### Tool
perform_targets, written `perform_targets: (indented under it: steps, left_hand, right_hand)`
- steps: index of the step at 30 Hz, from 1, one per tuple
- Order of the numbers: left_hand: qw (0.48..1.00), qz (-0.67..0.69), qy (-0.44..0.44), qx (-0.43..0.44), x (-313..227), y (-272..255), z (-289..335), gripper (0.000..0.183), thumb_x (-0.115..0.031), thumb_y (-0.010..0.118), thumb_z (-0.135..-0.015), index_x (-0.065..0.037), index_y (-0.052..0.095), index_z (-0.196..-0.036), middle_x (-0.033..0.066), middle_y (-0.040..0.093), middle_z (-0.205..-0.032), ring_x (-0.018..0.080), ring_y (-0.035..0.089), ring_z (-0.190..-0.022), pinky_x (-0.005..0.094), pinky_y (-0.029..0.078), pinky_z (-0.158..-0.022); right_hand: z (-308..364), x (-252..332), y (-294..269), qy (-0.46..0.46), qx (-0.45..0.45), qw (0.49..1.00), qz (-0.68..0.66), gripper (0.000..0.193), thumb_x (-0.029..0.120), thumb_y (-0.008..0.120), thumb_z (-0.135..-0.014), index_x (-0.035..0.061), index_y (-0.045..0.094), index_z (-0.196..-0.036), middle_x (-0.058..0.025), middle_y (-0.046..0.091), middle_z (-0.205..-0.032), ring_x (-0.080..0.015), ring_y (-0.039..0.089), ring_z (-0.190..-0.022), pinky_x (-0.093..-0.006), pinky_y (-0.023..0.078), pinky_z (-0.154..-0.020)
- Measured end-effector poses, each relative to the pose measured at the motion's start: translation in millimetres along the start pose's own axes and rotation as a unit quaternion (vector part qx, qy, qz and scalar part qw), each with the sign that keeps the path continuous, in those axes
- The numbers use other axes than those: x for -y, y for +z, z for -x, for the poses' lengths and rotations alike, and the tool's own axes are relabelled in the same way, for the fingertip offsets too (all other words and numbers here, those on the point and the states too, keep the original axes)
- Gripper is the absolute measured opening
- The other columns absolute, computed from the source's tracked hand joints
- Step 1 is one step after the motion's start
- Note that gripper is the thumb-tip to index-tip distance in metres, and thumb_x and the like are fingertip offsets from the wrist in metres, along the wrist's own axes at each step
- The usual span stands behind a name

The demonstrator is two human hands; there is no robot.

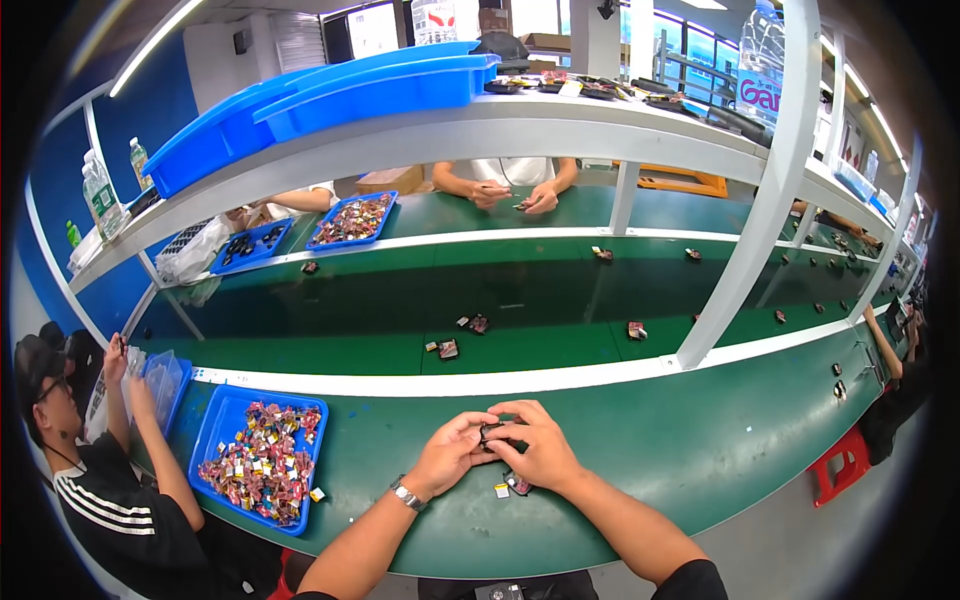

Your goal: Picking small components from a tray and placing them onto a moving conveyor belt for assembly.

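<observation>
My left hand [450,457] and my right hand [541,446] meet over the green table [420,535]. Between their fingertips they grip a small black piece [491,432]; the fingers cover most of it, so its exact kind cannot be made out. A small dark part [518,484] lies on the table just under my right hand, beside a little white-and-yellow tab [502,491]. Left of my hands stands a blue tray [221,418] heaped with small reddish parts [262,460] bearing white and yellow tabs. One loose tabbed part [318,494] rests at the tray's right edge.
A white-framed shelf [560,125] crosses above the table, carrying blue trays [370,95]. Beyond a white rail [450,383], scattered small parts [447,348] lie on a green belt-like surface. A co-worker [110,490] sits at the left; others work across and far right. A red stool [838,468] stands right.
</observation>
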State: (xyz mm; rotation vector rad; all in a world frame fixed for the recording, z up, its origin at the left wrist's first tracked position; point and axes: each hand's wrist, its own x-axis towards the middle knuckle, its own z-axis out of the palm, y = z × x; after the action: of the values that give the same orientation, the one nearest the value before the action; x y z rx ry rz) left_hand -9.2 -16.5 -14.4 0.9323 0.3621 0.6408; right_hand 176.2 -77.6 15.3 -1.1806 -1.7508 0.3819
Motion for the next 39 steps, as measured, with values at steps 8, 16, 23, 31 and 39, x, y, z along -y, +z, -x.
perform_targets:
  steps: [8,16,23,31,39]
  left_hand:
    - [1.000,-0.003,0.009,-0.008,1,2,0,0.027,-0.011,0.047,-0.103,-0.003,0.049,-0.128,0.0166,0.055,-0.134,0.0234,0.058,-0.118,0.0439,0.049,-0.103]
    - [1.000,0.012,0.018,-0.009,1,6,1,0.027,-0.012,0.052,-0.101,-0.004,0.050,-0.127,0.0169,0.054,-0.135,0.0244,0.057,-0.121,0.0445,0.048,-0.104]
    - [0.998,0.032,0.046,0.003,1,3,2,0.026,-0.011,0.054,-0.101,-0.004,0.051,-0.125,0.0166,0.055,-0.133,0.0245,0.058,-0.120,0.0431,0.050,-0.102]
    - [0.998,0.039,0.048,0.001,1,4,1,0.024,-0.010,0.054,-0.100,-0.004,0.052,-0.124,0.0172,0.054,-0.135,0.0250,0.058,-0.120,0.0432,0.050,-0.103]
    - [0.997,0.058,0.047,-0.011,2,4,0,0.025,-0.011,0.054,-0.100,-0.005,0.051,-0.124,0.0147,0.053,-0.135,0.0235,0.057,-0.120,0.0432,0.049,-0.103]
  right_hand:
    - [3,1,3,0.029,0.003,1.000,-0.012,0.014,0.009,0.072,-0.082,0.0069,0.074,-0.095,-0.0064,0.064,-0.121,-0.0271,0.057,-0.112,-0.0364,0.052,-0.091]
    - [3,6,1,0.017,-0.008,1.000,-0.021,0.015,0.007,0.072,-0.081,0.0071,0.074,-0.095,-0.0076,0.064,-0.122,-0.0276,0.057,-0.112,-0.0362,0.052,-0.091]
    - [2,20,3,-0.005,-0.028,0.999,-0.022,0.019,0.005,0.072,-0.079,0.0061,0.074,-0.098,-0.0083,0.063,-0.122,-0.0290,0.056,-0.116,-0.0394,0.050,-0.095]
    - [3,15,3,-0.034,-0.039,0.999,0.009,0.022,0.004,0.072,-0.078,0.0064,0.073,-0.099,-0.0091,0.063,-0.122,-0.0301,0.054,-0.120,-0.0398,0.049,-0.097]
    - [-2,17,4,-0.029,-0.033,0.999,-0.001,0.022,0.002,0.073,-0.077,0.0053,0.073,-0.099,-0.0106,0.064,-0.122,-0.0304,0.054,-0.120,-0.0390,0.050,-0.097]
